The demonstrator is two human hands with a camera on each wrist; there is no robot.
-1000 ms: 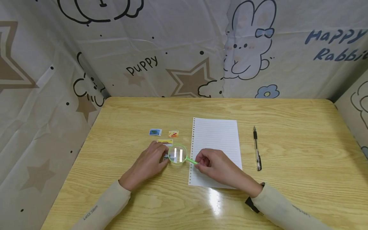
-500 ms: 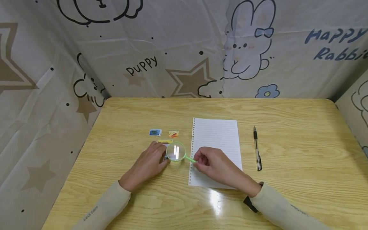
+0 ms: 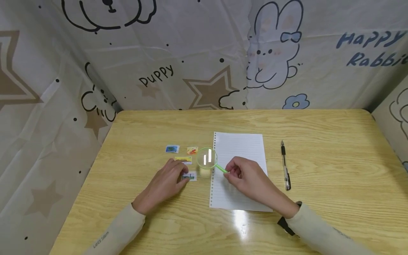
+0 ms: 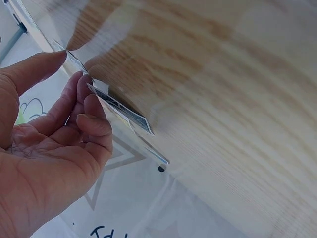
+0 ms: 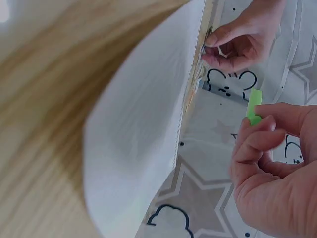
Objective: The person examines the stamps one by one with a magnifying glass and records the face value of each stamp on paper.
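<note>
My left hand (image 3: 162,182) rests low on the table, its thumb and fingertips pinching the left end of a small postage stamp (image 3: 192,176). In the left wrist view the thumb meets that stamp's thin edge (image 4: 75,60), and a darker stamp (image 4: 124,110) lies beside the fingers. Between thumb and fingers, my right hand (image 3: 250,177) grips the green handle of a magnifying glass (image 3: 221,168). The round lens hovers right of the stamps, over the paper's left edge, with two bright reflections. From the right wrist, only the handle (image 5: 254,103) shows clearly.
More stamps lie beyond the left hand: a yellow one (image 3: 183,160), a blue one (image 3: 172,148) and a yellow-red one (image 3: 192,150). Lined paper (image 3: 239,145) lies under the right hand, and a black pen (image 3: 284,164) is farther right. Printed cloth (image 3: 207,53) walls the table.
The magnifying glass has moved right and away from me, off the stamp, which shows uncovered now. The right hand went with it. The left hand stays at the stamp.
</note>
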